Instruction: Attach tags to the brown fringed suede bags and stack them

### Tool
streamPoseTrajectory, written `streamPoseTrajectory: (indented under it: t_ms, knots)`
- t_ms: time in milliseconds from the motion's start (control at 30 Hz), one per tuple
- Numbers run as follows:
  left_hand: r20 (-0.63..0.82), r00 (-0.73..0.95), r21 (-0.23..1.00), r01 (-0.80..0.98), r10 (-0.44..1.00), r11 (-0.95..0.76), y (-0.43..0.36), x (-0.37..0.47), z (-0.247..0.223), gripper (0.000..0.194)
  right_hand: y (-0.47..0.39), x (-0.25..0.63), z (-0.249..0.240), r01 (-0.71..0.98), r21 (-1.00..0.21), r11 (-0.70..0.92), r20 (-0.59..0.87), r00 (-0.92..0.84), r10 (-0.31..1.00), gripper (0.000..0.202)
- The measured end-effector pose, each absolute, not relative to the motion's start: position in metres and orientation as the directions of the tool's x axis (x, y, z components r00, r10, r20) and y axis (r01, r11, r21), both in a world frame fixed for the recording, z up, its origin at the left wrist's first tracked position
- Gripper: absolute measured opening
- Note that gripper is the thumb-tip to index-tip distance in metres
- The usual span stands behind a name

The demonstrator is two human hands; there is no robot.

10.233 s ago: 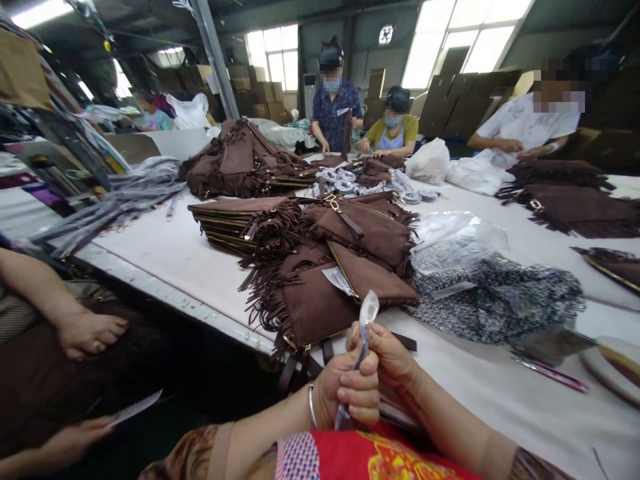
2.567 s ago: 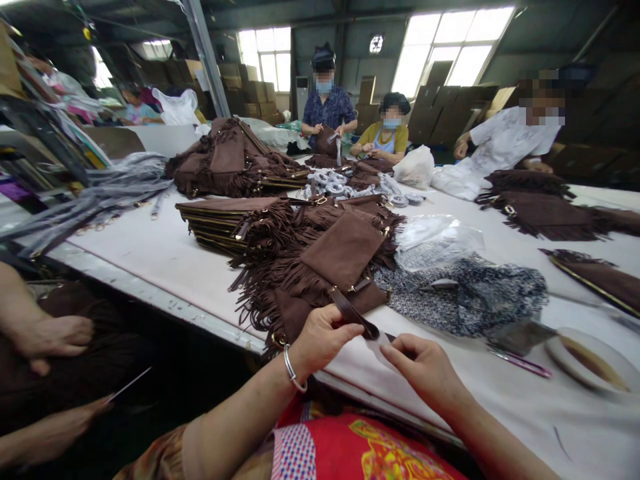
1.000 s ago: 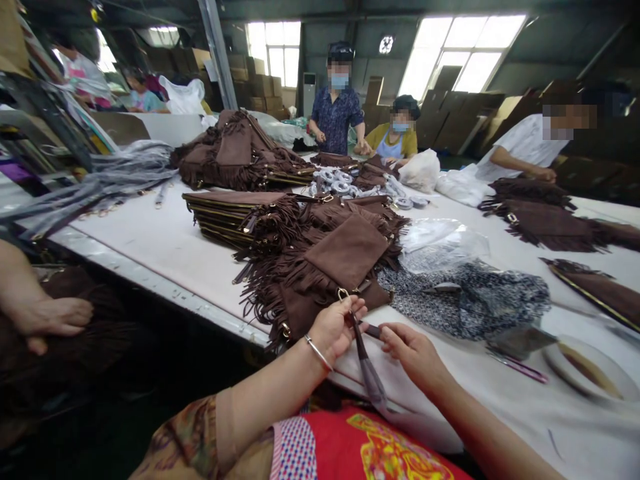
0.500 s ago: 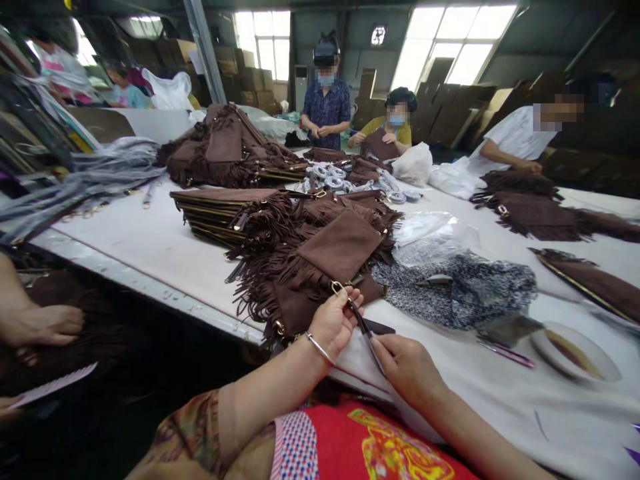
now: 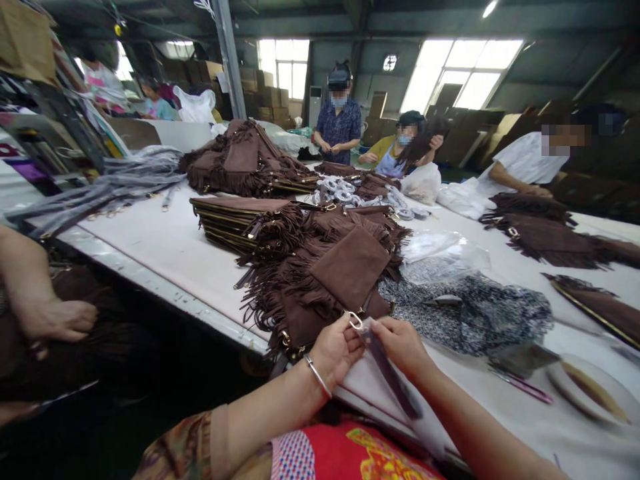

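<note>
Between thumb and fingers, my left hand pinches a gold metal ring at the end of a dark brown strap. Close beside it, my right hand grips that strap near the ring. Clear plastic seems to cover the strap, whose lower end hangs towards my lap. Just beyond my hands lies a brown fringed bag on a heap of similar bags. Whether the ring joins this bag cannot be made out.
A patterned knit cloth under plastic, pink-handled scissors and a tape roll lie to the right. Grey-wrapped straps lie left. A co-worker's hand is at the left; other people work across the table.
My right hand has moved up the strap, close to the ring. Clear plastic now shows along the strap. Across the table, a person has lifted a brown piece. The view has shifted slightly.
</note>
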State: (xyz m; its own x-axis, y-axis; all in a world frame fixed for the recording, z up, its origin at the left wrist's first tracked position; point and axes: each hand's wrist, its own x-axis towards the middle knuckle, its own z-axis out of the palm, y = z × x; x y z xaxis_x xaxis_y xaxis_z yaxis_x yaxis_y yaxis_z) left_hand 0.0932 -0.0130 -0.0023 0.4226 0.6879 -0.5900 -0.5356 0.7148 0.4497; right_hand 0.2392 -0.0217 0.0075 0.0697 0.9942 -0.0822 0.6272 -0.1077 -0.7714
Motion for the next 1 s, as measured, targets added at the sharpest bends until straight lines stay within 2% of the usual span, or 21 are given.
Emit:
streamPoseTrajectory:
  t_ms: [100,200,333,433,500,600,700,867,933,1000]
  knots:
    - [-0.605,0.346,0.549,-0.472,0.718,0.690,-0.008,0.089,0.002,0.032,-0.026,0.243,0.005,0.567,-0.812,-0.139,-0.108,0.087,0.990,0.044]
    - [-0.623,0.236,0.636,-0.404,0.746,0.658,-0.002,0.092,0.004,0.024,-0.027,0.244,0.002,0.534,-0.828,-0.169,-0.139,0.096,0.986,0.043]
    - [-0.640,0.174,0.660,-0.374,0.748,0.652,0.005,0.096,0.006,0.011,-0.026,0.243,0.000,0.525,-0.831,-0.184,-0.154,0.099,0.983,0.044]
    - [-0.599,0.173,0.700,-0.361,0.782,0.616,0.005,0.098,0.004,0.009,-0.022,0.239,0.003,0.497,-0.851,-0.169,-0.144,0.089,0.986,0.041]
    - [-0.565,0.169,0.738,-0.335,0.808,0.586,0.003,0.099,0.001,0.011,-0.019,0.234,0.005,0.410,-0.885,-0.223,-0.196,0.107,0.975,0.039]
    - [-0.510,0.178,0.797,-0.270,0.841,0.540,-0.001,0.098,-0.005,0.015,-0.014,0.225,0.006,0.168,-0.918,-0.359,-0.337,0.146,0.930,0.034]
    - [-0.408,0.220,0.881,-0.157,0.886,0.445,-0.006,0.092,-0.010,0.019,-0.012,0.219,0.003,0.030,-0.920,-0.390,-0.383,0.142,0.913,0.033]
    - [-0.217,0.230,0.975,0.094,0.949,0.200,-0.012,0.079,-0.009,0.015,-0.014,0.218,-0.003,0.011,-0.920,-0.393,-0.388,0.133,0.912,0.034]
    - [-0.050,0.229,0.977,0.214,0.972,0.000,-0.012,0.076,-0.007,0.018,-0.015,0.220,-0.004,0.054,-0.927,-0.372,-0.363,0.130,0.923,0.036]
    - [0.127,0.227,0.929,0.315,0.966,-0.196,-0.011,0.073,-0.004,0.020,-0.014,0.222,-0.004,0.179,-0.938,-0.296,-0.270,0.153,0.950,0.036]
